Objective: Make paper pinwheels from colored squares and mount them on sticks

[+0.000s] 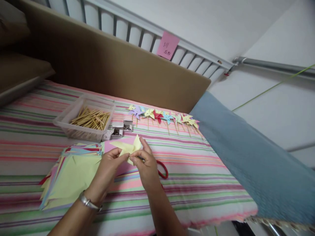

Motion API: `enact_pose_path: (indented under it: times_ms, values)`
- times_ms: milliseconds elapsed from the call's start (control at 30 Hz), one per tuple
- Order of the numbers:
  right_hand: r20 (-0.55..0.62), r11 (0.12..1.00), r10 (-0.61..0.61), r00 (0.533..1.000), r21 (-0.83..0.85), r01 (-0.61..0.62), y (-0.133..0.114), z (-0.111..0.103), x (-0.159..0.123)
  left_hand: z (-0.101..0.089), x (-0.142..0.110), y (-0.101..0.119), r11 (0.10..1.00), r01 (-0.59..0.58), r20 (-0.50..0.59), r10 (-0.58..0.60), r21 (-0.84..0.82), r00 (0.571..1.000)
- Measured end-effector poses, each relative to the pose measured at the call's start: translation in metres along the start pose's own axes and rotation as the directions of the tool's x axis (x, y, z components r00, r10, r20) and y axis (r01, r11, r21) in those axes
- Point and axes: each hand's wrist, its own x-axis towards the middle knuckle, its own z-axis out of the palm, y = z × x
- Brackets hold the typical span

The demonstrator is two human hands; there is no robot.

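A pale yellow paper pinwheel (124,145) with folded blades is held up between my two hands. My left hand (111,164) grips its left side, thumb near the centre. My right hand (147,164) pinches close to that centre, its other fingers behind the right blade. A tiny object shows between the fingertips, too small to name. Scissors with a red handle (162,169) lie beside and partly behind my right hand. Beneath the pinwheel is a pink paper sheet (123,168). Left of my hands lies a stack of coloured paper squares (73,177).
Behind the stack stands a clear plastic box (62,123) of wooden sticks (92,118). Two small open boxes (117,131) hold dark bits. Several finished pinwheels (157,115) on sticks line the back of the striped cloth (192,157). A brown board (123,68) rises behind.
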Motion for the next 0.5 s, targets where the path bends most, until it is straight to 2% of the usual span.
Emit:
enact_pose_path:
  times_ms: [300,500]
  values:
    - [0.055,0.992,0.104,0.993,0.06,-0.107,-0.001,-0.0038,0.0018,-0.0022,0.0019,0.0012,0.997,0.006,0.021,-0.008,0.078,1.0]
    - [0.056,0.99,0.058,0.997,0.127,-0.064,0.0082,-0.0047,0.0051,-0.0002,0.0006,0.002,0.999,0.042,0.035,-0.043,0.034,0.998]
